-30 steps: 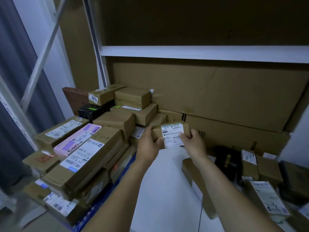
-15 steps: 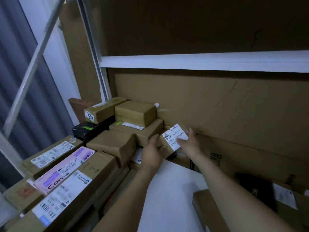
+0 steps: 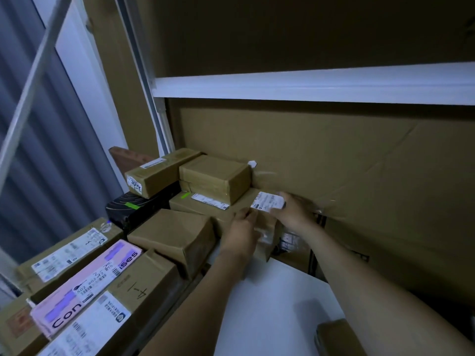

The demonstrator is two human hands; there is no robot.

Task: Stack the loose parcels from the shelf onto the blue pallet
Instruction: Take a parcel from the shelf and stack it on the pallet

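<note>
A small brown parcel (image 3: 267, 228) with a white label on top is held between both hands at the right end of the parcel stack. My left hand (image 3: 243, 231) grips its left side; my right hand (image 3: 291, 213) grips its top right corner by the label. The parcel touches the flat box (image 3: 205, 209) to its left and leans toward the big cardboard sheet behind. The pile holds several parcels: two tan boxes on top (image 3: 214, 177), a black box (image 3: 133, 209), a tilted brown box (image 3: 177, 236). The blue pallet is hidden under the pile.
Long labelled cartons (image 3: 77, 299) with a pink-labelled one (image 3: 87, 283) fill the lower left. A white surface (image 3: 272, 309) lies beneath my arms. A white shelf beam (image 3: 308, 84) crosses overhead, a large cardboard sheet (image 3: 359, 163) stands behind, and a brown box corner (image 3: 334, 337) sits lower right.
Both hands carried the small labelled parcel forward and up against the right end of the stack. The view has moved closer and tilted upward.
</note>
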